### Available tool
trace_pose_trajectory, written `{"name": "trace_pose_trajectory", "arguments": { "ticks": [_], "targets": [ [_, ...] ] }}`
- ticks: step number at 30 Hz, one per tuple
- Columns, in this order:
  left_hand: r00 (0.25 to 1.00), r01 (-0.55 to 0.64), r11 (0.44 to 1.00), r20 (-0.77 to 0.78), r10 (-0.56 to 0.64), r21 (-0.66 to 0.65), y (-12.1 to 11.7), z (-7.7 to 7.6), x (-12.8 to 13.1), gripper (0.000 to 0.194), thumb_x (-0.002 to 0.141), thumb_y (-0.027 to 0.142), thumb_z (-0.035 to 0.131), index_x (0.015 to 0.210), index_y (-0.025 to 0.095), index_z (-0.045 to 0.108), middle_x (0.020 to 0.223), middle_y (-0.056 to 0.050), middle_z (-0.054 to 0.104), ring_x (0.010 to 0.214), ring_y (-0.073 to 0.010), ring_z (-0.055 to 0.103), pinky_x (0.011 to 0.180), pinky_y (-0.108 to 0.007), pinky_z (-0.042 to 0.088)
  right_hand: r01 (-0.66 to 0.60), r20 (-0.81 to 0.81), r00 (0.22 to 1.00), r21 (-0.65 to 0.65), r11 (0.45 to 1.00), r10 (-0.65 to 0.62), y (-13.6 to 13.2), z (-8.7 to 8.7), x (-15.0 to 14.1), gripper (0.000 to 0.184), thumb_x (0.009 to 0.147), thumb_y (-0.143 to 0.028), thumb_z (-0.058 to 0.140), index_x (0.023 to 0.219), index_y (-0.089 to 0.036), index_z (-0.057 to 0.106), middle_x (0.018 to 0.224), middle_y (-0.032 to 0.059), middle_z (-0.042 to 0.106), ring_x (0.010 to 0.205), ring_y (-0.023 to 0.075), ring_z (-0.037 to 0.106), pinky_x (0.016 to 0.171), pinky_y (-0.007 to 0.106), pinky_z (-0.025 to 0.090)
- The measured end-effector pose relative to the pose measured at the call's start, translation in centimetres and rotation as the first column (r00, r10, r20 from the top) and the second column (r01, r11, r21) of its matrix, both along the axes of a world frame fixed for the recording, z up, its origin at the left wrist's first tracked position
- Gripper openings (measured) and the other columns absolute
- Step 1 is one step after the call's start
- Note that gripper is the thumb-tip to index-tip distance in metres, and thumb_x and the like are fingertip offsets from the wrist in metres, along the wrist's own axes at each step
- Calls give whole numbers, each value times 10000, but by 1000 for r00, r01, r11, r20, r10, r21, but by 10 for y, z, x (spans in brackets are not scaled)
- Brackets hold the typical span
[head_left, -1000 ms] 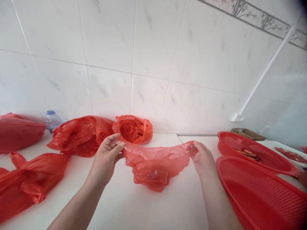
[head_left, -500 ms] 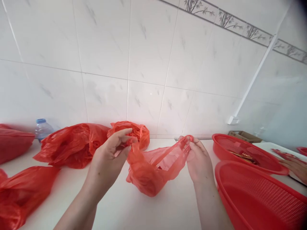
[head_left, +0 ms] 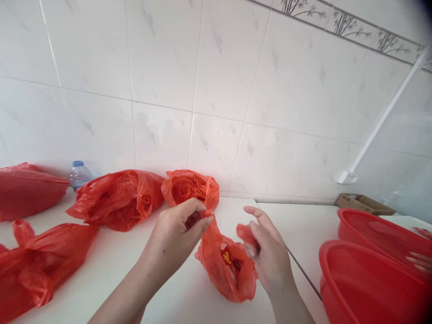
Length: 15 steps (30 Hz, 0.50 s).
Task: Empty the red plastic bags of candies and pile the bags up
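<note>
A thin red plastic bag point(head_left: 216, 270) stands on the white table between my hands, its mouth open toward me. Something red and yellow point(head_left: 228, 257) shows inside, too small a part to name. My left hand point(head_left: 175, 234) is closed in a pinch on one handle of the bag, pulled up at its left side. On the right side, my right hand point(head_left: 272, 254) has its thumb and lower fingers closed on the other handle, while a forefinger stretches out. Part of that handle is hidden behind the fingers.
Several filled red bags point(head_left: 118, 200) lie to the left and behind. A clear bottle with a blue cap point(head_left: 80, 174) stands by the tiled wall. Red plastic baskets point(head_left: 357, 279) are at the right, with a brown tray point(head_left: 364, 204) behind. Another person's hand point(head_left: 421, 261) reaches in there.
The bag has turned and tipped so its contents show. My right hand has come lower with the handle bunched in it. The view has shifted left.
</note>
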<state>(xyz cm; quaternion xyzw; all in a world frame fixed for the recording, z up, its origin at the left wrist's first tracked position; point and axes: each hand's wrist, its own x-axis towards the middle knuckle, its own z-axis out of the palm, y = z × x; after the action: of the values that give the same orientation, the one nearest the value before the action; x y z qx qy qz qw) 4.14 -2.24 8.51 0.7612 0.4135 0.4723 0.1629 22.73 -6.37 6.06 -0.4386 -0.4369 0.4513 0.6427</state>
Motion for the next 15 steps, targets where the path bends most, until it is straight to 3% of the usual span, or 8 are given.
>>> {"name": "trace_pose_trajectory", "arguments": {
  "ticks": [3, 6, 9, 11, 15],
  "targets": [
    [976, 192, 978, 120, -182, -78, -7, -1, 7, 136, 830, 286, 570, 710, 223, 573, 600, 38, 554, 545, -118, 489, 493, -229, 385, -206, 253, 944, -51, 977, 213, -8, 5, -6, 510, 840, -353, 573, 1317, -294, 404, 546, -84, 457, 479, 82, 411, 489, 191, 360],
    [910, 401, 910, 156, -384, -103, -12, -2, 13, 103, 848, 220, 543, 829, 250, 639, 762, 11, 663, 681, -153, 596, 593, -259, 464, -266, 373, 888, -56, 962, 267, -7, 2, -9, 329, 845, -401, 566, 1124, -228, 584, 614, -43, 499, 517, 87, 429, 500, 208, 366],
    [930, 357, 934, 107, -353, -19, -15, -6, 18, 266, 830, 153, 553, 1035, 316, 603, 935, 19, 673, 791, -154, 605, 653, -258, 482, -88, 362, 927, -45, 995, 98, -1, -2, -8, 313, 852, -466, 534, 828, -170, 635, 578, -36, 451, 498, 78, 375, 467, 206, 310],
    [947, 317, 947, 39, -319, 50, -15, -8, 21, 335, 801, 136, 590, 1073, 329, 568, 979, 23, 648, 826, -152, 586, 682, -254, 479, -20, 326, 945, -44, 999, 33, 2, -2, -5, 329, 855, -473, 526, 780, -168, 626, 535, -46, 411, 484, 77, 358, 463, 208, 292],
    [920, 351, 933, -212, -329, 76, -14, -13, 29, 289, 761, 77, 601, 972, 273, 595, 942, -1, 591, 803, -151, 552, 673, -252, 447, -33, 239, 970, -13, 999, 35, 1, 0, -2, 337, 879, -447, 485, 800, -169, 658, 514, -47, 375, 490, 86, 337, 466, 216, 284]
  ]
}}
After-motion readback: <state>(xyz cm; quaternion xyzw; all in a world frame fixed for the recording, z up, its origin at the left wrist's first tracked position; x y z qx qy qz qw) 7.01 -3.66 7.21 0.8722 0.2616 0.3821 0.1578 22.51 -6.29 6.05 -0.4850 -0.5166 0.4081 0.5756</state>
